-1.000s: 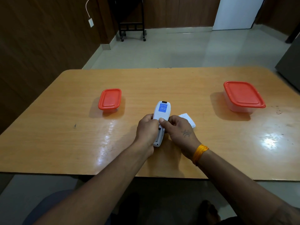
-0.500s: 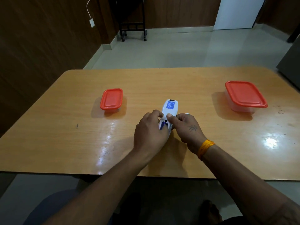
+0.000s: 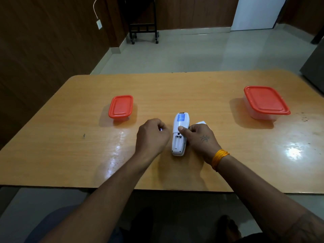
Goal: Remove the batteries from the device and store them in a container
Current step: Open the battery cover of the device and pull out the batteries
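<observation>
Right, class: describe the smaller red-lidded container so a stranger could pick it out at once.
Start at the wooden table. Left of the white remote lying at its middle, beyond the left hand, sits the smaller container. The larger container at the far right is visibly bigger.

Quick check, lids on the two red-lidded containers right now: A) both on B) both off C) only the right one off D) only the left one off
A: the small container and the large container each have their red lid seated on top, while the right hand steadies the remote with its battery bay open.
</observation>
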A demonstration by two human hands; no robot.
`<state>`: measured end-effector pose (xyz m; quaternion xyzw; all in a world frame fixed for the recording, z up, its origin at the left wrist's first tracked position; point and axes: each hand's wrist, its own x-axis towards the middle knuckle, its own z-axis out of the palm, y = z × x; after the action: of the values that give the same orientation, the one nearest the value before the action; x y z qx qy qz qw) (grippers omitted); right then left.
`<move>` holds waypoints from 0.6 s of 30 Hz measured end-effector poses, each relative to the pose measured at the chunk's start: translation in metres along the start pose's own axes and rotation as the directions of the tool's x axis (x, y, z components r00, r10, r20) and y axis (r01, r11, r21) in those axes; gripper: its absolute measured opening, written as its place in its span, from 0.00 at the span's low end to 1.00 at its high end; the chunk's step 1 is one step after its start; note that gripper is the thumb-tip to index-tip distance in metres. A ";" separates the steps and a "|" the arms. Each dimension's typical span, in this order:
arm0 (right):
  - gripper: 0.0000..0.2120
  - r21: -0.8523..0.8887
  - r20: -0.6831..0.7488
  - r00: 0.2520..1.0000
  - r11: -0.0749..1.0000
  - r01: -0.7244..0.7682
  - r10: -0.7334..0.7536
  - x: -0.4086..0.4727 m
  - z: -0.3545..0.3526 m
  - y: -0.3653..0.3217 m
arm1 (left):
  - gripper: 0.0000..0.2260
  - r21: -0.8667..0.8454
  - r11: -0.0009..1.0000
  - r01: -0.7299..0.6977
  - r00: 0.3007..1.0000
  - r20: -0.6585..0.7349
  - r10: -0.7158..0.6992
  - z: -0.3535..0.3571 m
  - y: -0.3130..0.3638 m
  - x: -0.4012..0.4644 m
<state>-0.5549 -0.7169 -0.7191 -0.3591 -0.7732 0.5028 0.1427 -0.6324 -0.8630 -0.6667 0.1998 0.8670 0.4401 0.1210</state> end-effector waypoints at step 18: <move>0.20 -0.439 -0.048 0.977 0.884 0.164 -0.205 -0.016 -0.001 -0.007 | 0.08 0.159 0.987 -0.005 0.996 0.093 -0.010 0.020 -0.018 0.003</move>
<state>-0.5461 -0.7286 -0.7101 -0.3296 -0.8885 0.2856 0.1427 -0.6321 -0.8567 -0.6932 0.2280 0.8931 0.3594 0.1456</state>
